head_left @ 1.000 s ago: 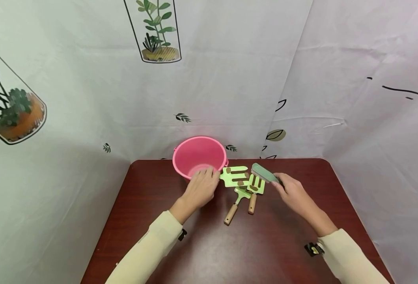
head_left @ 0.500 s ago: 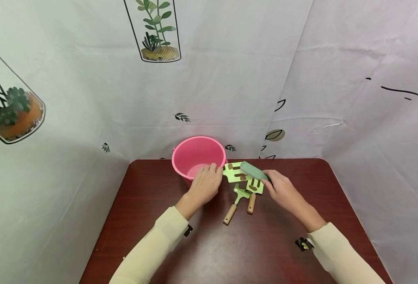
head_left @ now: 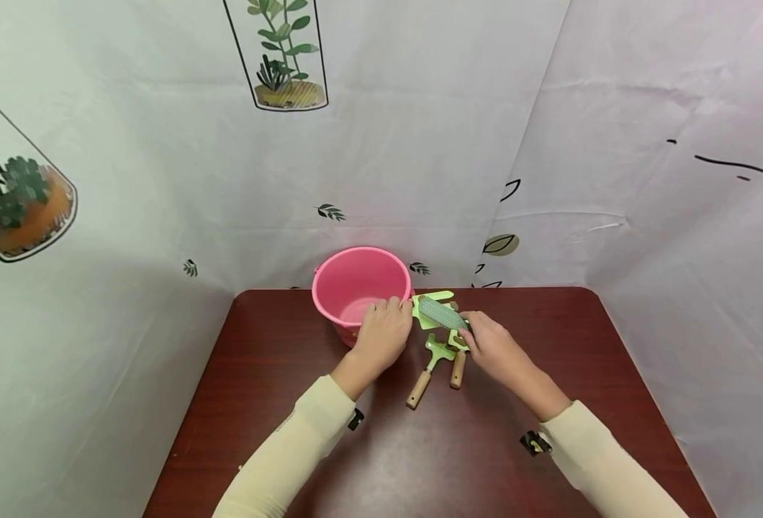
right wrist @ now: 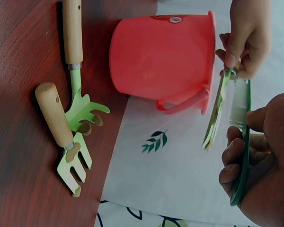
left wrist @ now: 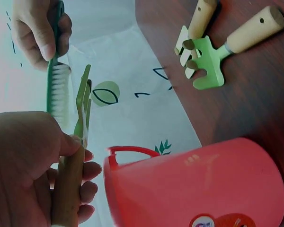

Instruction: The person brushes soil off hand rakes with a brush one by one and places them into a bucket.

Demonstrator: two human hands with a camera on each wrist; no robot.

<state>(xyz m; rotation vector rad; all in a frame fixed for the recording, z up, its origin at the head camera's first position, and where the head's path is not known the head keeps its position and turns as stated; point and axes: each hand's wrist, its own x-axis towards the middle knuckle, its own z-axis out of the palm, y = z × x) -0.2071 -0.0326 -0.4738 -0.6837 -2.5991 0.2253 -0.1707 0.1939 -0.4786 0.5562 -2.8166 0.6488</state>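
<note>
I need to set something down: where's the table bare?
Bare table: left of the pink bucket, right of the right hand, and the near middle between the sleeves. Crowded: just right of the bucket, where two wooden-handled tools lie.

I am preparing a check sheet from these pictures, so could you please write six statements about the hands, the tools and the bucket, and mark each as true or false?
1. The left hand holds a garden fork by its wooden handle. True.
2. The right hand holds a scrub brush. True.
3. The brush's bristles turn away from the held fork. False: the white bristles face it.
4. The pink bucket stands upright on the table. True.
5. Three tools lie on the table. False: two do, a garden rake and a second garden fork.
6. Both lying tools have black handles. False: their handles look like pale wood.
</note>
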